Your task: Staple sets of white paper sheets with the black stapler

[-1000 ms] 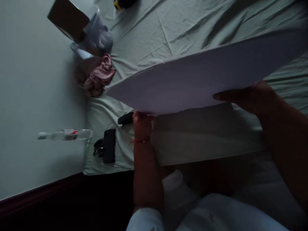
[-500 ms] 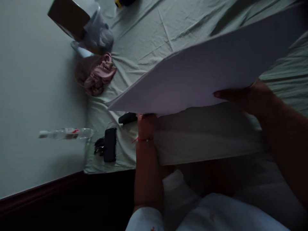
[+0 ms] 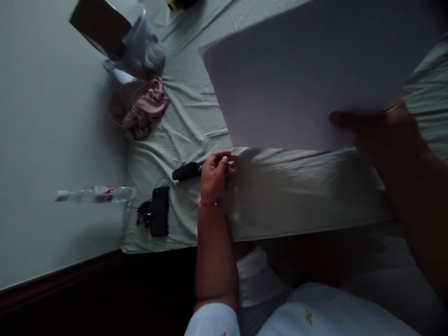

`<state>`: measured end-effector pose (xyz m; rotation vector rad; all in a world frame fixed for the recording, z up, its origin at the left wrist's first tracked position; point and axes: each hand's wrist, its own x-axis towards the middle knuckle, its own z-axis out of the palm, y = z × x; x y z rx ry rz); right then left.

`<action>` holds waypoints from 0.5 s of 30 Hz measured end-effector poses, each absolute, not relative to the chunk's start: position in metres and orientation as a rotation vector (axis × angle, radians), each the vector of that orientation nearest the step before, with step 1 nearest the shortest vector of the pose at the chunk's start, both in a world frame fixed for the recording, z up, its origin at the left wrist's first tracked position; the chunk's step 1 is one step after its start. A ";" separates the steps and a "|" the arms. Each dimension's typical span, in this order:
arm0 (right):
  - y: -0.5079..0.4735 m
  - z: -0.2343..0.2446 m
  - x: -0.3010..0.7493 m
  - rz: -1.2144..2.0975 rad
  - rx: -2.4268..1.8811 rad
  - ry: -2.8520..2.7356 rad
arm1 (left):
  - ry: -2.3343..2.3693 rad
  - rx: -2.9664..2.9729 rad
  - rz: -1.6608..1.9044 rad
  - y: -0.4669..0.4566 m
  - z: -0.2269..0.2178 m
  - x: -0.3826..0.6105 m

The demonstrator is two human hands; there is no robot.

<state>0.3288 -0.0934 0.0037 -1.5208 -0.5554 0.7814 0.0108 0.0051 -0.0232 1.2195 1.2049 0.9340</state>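
A large white sheet of stiff paper [image 3: 308, 74] is held up over the pale green bed sheet [image 3: 196, 126]. My right hand [image 3: 381, 128] grips its lower edge, thumb on the near face. My left hand [image 3: 214, 173], with a red thread on the wrist, has come off the paper and hovers above the bed with fingers curled, nothing visible in them. A black pen-like object [image 3: 185, 171] lies just left of that hand.
A black phone [image 3: 160, 211] and dark keys [image 3: 143, 213] lie near the bed's corner. A plastic bottle [image 3: 94, 194] lies on the floor. A pink cloth [image 3: 145, 109], a clear bag [image 3: 143, 46] and a brown box [image 3: 98, 25] sit at the far left.
The sheet of paper swung up and to the right, its face now turned toward me. My left hand let go of its lower corner and dropped toward the bed.
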 end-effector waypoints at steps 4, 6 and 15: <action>-0.094 0.018 0.324 0.869 -1.535 -0.394 | 1.293 1.101 1.122 0.011 -0.030 0.009; -0.094 0.021 0.322 0.905 -1.567 -0.358 | 1.284 1.044 1.166 0.012 -0.031 0.009; -0.093 0.011 0.326 0.916 -1.657 -0.377 | 1.152 1.206 0.980 0.004 -0.025 0.012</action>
